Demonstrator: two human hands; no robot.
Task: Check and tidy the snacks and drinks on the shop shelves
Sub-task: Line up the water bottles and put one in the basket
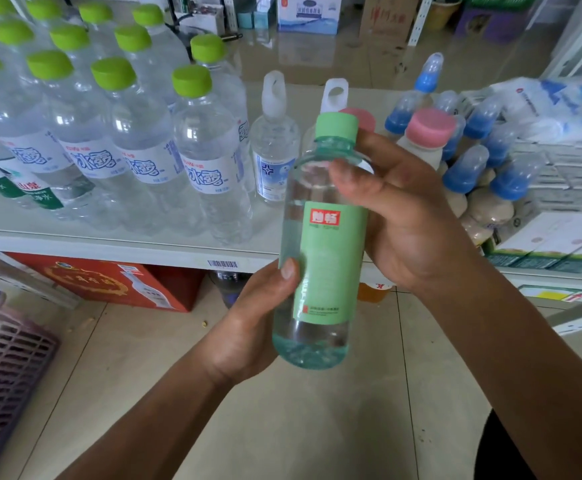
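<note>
Both my hands hold one clear bottle with a pale green cap and green label (320, 244) upright in front of the white shelf (109, 242). My left hand (255, 327) grips its lower part, thumb on the label. My right hand (404, 209) wraps round its upper part, thumb across the shoulder. On the shelf behind stand several water bottles with lime green caps (210, 157), two small clear bottles with white loop caps (274, 143), pink-capped bottles (424, 136) and blue-capped milky bottles (469, 174).
A red carton (109, 284) sits on the floor under the shelf. A pink slatted basket (2, 368) stands at the lower left. Green-edged cartons (552, 247) lie on the shelf at the right. Boxes line the far floor beyond the shelf.
</note>
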